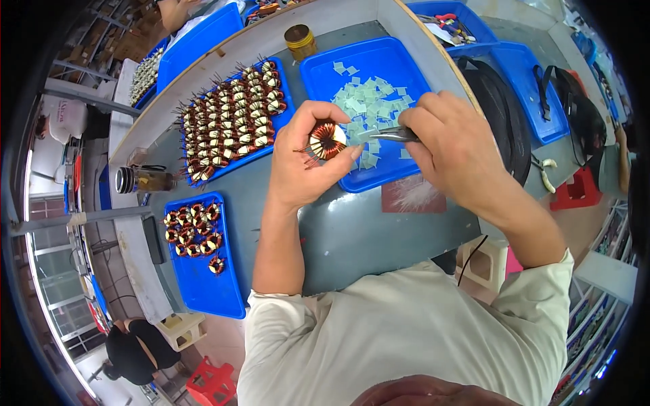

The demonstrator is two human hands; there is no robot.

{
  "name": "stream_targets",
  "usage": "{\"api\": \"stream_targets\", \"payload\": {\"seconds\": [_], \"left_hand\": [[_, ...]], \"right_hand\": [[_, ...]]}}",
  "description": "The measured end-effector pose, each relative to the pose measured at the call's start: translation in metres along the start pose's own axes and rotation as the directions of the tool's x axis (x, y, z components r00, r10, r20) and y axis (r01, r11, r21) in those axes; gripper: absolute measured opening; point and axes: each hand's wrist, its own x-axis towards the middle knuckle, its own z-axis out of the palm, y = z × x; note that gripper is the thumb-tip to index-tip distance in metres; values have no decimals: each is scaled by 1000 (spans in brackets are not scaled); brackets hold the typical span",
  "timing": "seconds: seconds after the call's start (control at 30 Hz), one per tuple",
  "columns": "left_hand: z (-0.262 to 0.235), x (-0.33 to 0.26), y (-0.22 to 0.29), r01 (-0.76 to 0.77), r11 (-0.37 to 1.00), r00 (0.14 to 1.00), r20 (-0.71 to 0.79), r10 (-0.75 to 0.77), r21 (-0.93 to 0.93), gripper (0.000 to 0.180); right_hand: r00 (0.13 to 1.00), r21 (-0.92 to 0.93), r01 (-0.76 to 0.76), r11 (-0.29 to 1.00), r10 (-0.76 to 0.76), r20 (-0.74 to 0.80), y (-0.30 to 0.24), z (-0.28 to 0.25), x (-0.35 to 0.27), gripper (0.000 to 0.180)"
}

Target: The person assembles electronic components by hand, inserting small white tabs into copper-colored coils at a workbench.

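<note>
My left hand [295,152] is closed round a toroidal coil [328,141], a ring wound with copper-red wire and pale sections, its wire ends poking out towards the palm. In my right hand [443,135] are metal tweezers [394,134], gripped near the back with the tips pointing left. The tips are beside a small pale green square at the coil's right; I cannot tell whether they pinch it. Beneath both hands lies a blue tray [379,183] with a heap of pale green squares [369,101].
A blue tray [288,88] at the far left holds rows of similar coils. Nearer left, a smaller blue tray [210,291] has several more. A yellow-brown tin [300,42] and a lidded jar [145,179] stand on the bench. A partition [447,61] runs along the right.
</note>
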Motion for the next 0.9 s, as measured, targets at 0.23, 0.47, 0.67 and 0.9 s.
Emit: {"api": "stream_targets", "payload": {"seconds": [0.23, 0.47, 0.67, 0.9], "left_hand": [[-20, -6, -1, -188, 969, 968, -140, 211, 159, 38], [-26, 0, 11, -142, 945, 962, -183, 202, 293, 45], [-21, 3, -1, -152, 902, 943, -213, 254, 404, 46], [-5, 8, -9, 76, 964, 948, -317, 9, 254, 49]], "right_hand": [[913, 307, -147, 940, 9, 409, -13, 33, -25, 17], [736, 257, 117, 959, -257, 626, -63, 85, -49, 17], [783, 139, 264, 954, -296, 547, -61, 106, -61, 15], [787, 90, 328, 941, -324, 525, -56, 110, -68, 17]]}}
